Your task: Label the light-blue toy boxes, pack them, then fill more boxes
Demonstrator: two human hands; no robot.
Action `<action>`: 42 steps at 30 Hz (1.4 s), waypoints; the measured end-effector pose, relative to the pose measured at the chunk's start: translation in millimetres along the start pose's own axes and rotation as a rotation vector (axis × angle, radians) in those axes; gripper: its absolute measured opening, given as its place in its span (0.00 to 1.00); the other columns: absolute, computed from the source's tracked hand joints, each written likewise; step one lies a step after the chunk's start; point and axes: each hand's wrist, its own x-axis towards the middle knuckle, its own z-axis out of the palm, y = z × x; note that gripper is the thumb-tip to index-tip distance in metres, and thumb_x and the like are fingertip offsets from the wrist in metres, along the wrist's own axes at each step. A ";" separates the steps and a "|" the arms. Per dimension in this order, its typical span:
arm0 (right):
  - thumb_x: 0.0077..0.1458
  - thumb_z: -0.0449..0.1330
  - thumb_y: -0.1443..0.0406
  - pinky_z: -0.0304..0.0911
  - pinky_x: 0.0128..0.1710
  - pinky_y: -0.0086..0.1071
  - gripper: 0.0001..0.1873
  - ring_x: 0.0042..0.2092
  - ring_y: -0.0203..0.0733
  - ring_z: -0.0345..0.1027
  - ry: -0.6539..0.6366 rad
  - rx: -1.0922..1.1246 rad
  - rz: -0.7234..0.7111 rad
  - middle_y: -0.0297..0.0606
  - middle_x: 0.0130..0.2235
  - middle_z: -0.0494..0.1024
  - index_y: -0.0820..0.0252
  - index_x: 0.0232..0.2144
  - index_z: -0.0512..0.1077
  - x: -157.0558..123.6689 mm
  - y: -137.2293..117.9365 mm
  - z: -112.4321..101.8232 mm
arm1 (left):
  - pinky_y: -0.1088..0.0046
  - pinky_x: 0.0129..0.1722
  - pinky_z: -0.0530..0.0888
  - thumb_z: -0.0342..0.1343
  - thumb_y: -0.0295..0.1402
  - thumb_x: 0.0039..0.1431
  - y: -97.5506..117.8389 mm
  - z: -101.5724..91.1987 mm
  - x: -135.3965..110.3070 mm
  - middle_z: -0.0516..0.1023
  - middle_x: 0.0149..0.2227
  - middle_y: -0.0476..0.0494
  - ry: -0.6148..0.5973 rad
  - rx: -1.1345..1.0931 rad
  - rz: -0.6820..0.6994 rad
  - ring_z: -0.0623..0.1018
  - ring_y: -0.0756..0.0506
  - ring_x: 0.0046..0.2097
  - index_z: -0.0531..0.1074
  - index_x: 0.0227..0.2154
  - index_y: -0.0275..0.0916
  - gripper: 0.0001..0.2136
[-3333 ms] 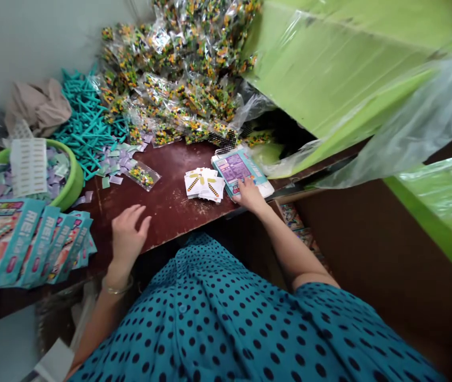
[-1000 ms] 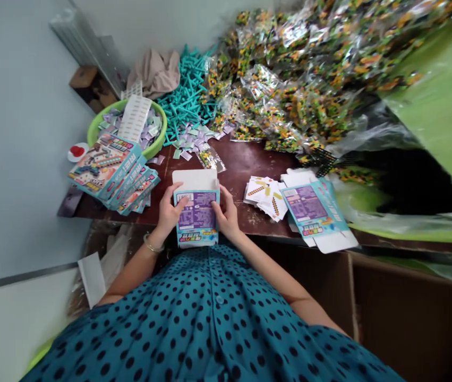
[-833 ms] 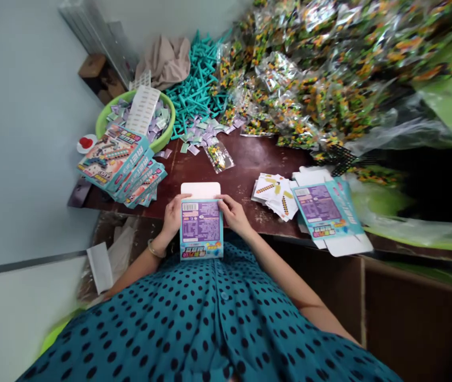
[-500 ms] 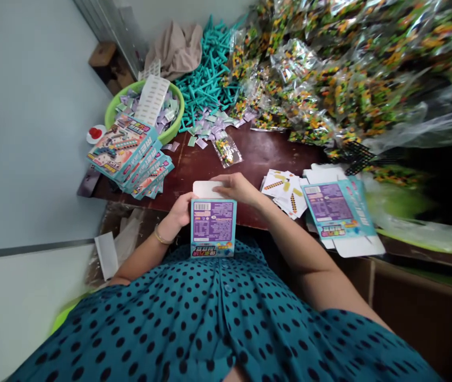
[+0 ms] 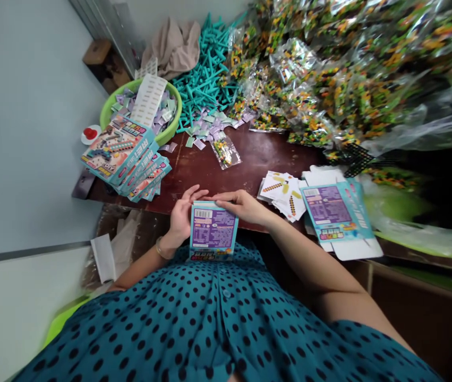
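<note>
A small teal and purple cardboard box (image 5: 214, 228) stands against my body at the table's near edge, its barcode side facing up toward me. My left hand (image 5: 181, 216) is at the box's left side, thumb against it and fingers lifted over the top corner. On the upper right edge lies my right hand (image 5: 244, 206), its fingers gripping along the top where the flap is folded down. To the right sit printed instruction sheets (image 5: 283, 192) and flattened boxes (image 5: 331, 212). A small bag of coloured beads (image 5: 226, 151) lies beyond the hands.
Stacked finished-looking boxes (image 5: 120, 151) lean by a green basin (image 5: 106, 109) of small packets at the left. Behind are a heap of teal sticks (image 5: 205, 69), a beige cloth (image 5: 173, 48) and many bead bags (image 5: 305, 101). The dark red table (image 5: 265, 151) lies between.
The white top flap, upright before, is now folded down onto the box. My left fingers have risen over the top edge, and my right hand has moved slightly lower.
</note>
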 end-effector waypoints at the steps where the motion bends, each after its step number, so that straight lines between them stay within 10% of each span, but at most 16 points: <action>1: 0.66 0.60 0.52 0.72 0.59 0.47 0.21 0.55 0.51 0.78 -0.059 -0.037 -0.041 0.39 0.54 0.83 0.54 0.53 0.82 -2.6 -1.7 -2.7 | 0.54 0.56 0.76 0.51 0.44 0.64 -2.5 -2.4 -3.7 0.81 0.53 0.40 -0.013 0.070 0.103 0.81 0.37 0.54 0.80 0.45 0.42 0.17; 6: 0.64 0.64 0.52 0.64 0.68 0.51 0.21 0.63 0.51 0.72 0.030 -0.134 -0.153 0.39 0.59 0.80 0.50 0.56 0.80 -20.2 9.5 -4.1 | 0.56 0.60 0.72 0.62 0.44 0.63 -14.5 -18.1 -23.6 0.81 0.48 0.41 0.119 0.455 0.416 0.78 0.40 0.54 0.77 0.37 0.42 0.11; 10: 0.65 0.64 0.53 0.70 0.61 0.49 0.18 0.56 0.50 0.77 0.281 -0.134 -0.178 0.42 0.55 0.83 0.51 0.52 0.81 -32.2 31.2 9.9 | 0.58 0.61 0.71 0.59 0.45 0.67 -20.3 -24.7 -28.7 0.81 0.51 0.40 0.193 0.462 0.376 0.78 0.40 0.56 0.77 0.45 0.42 0.13; 23: 0.62 0.66 0.52 0.61 0.69 0.51 0.15 0.64 0.50 0.70 0.359 -0.008 -0.257 0.42 0.54 0.82 0.53 0.45 0.81 -32.6 57.9 38.1 | 0.65 0.54 0.75 0.60 0.46 0.66 -24.9 -21.7 -14.3 0.80 0.48 0.42 0.171 0.357 0.268 0.80 0.44 0.50 0.76 0.40 0.41 0.13; 28: 0.62 0.62 0.45 0.69 0.63 0.49 0.33 0.63 0.52 0.72 0.444 0.225 -0.148 0.42 0.64 0.75 0.51 0.63 0.71 -31.1 38.7 46.5 | 0.63 0.57 0.75 0.55 0.47 0.69 -8.3 -19.2 2.2 0.79 0.52 0.41 0.228 0.449 0.455 0.79 0.43 0.53 0.74 0.44 0.42 0.14; 34: 0.62 0.66 0.55 0.56 0.72 0.51 0.32 0.69 0.55 0.62 0.523 -0.377 -0.251 0.43 0.68 0.69 0.50 0.66 0.70 -1.6 15.5 64.7 | 0.60 0.61 0.75 0.52 0.47 0.72 24.8 -37.8 29.7 0.73 0.60 0.37 0.343 0.623 0.776 0.76 0.41 0.61 0.73 0.52 0.43 0.16; 37: 0.68 0.60 0.57 0.61 0.69 0.49 0.23 0.67 0.52 0.64 0.350 -0.558 -0.259 0.47 0.65 0.72 0.54 0.62 0.74 44.8 30.1 44.0 | 0.52 0.66 0.70 0.53 0.44 0.71 15.1 -44.0 31.7 0.75 0.60 0.35 0.185 0.933 0.806 0.73 0.38 0.64 0.75 0.54 0.42 0.16; 42: 0.68 0.57 0.64 0.51 0.72 0.54 0.28 0.73 0.59 0.52 0.513 -0.839 0.022 0.55 0.71 0.63 0.68 0.68 0.66 109.3 68.6 -35.0 | 0.37 0.73 0.52 0.68 0.51 0.55 -46.7 -30.2 20.1 0.66 0.70 0.25 -0.236 1.508 0.544 0.61 0.25 0.73 0.68 0.66 0.38 0.39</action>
